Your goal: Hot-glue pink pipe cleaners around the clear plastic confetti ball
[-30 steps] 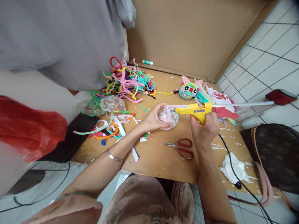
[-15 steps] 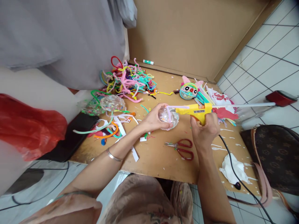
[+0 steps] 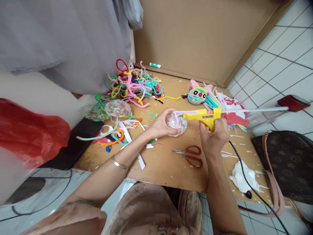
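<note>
My left hand (image 3: 163,123) is closed around a clear plastic ball (image 3: 171,120) held above the table. A lilac pipe cleaner (image 3: 189,112) runs across the ball and sticks out to the right. In my right hand (image 3: 215,133) is a yellow hot glue gun (image 3: 204,117), its nozzle pointing left at the ball, close to the pipe cleaner. Whether the tip touches is too small to tell. A long clear glue stick (image 3: 256,110) juts from the gun's back. Below the ball lie red-handled scissors (image 3: 193,156), blades to the left.
Tangled pipe cleaners (image 3: 132,85) are heaped at the back left, beside clear balls (image 3: 118,107) and paper scraps. A decorated face ball (image 3: 197,95) sits at the back right. The gun's black cord (image 3: 241,163) crosses past a white tissue (image 3: 244,176) near a brown bag (image 3: 286,166).
Almost nothing differs. The glue gun and my right hand have shifted very slightly left; the ball stays in my left hand.
</note>
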Demonstrator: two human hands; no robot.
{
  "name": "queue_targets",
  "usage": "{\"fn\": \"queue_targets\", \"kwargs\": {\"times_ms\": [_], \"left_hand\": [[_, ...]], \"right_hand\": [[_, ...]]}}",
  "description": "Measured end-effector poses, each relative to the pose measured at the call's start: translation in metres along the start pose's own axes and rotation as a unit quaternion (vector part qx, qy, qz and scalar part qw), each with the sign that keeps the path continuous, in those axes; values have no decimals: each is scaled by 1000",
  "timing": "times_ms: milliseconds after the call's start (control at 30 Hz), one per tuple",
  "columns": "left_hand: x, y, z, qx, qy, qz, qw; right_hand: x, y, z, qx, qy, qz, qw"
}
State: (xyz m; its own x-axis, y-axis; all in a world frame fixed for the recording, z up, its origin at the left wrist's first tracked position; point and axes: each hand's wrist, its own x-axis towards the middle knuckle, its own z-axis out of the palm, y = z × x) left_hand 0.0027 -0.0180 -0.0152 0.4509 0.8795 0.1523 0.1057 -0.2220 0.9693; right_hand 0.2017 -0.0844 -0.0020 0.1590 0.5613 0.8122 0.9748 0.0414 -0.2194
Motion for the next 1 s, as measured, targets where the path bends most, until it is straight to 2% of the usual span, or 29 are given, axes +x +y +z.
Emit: {"fn": "queue_targets", "kwargs": {"times_ms": [300,567,1000], "left_hand": [[-1,2,0,3,2,-5,1000],[0,0,-1,12,0,-1,1000],[0,0,0,21,-1,-1,1000]], "right_hand": [[1,-1,0,10,23,1,1000],[1,-4,-1,13,2,10,1000],[0,-3,0,6,13,6,1000]]}}
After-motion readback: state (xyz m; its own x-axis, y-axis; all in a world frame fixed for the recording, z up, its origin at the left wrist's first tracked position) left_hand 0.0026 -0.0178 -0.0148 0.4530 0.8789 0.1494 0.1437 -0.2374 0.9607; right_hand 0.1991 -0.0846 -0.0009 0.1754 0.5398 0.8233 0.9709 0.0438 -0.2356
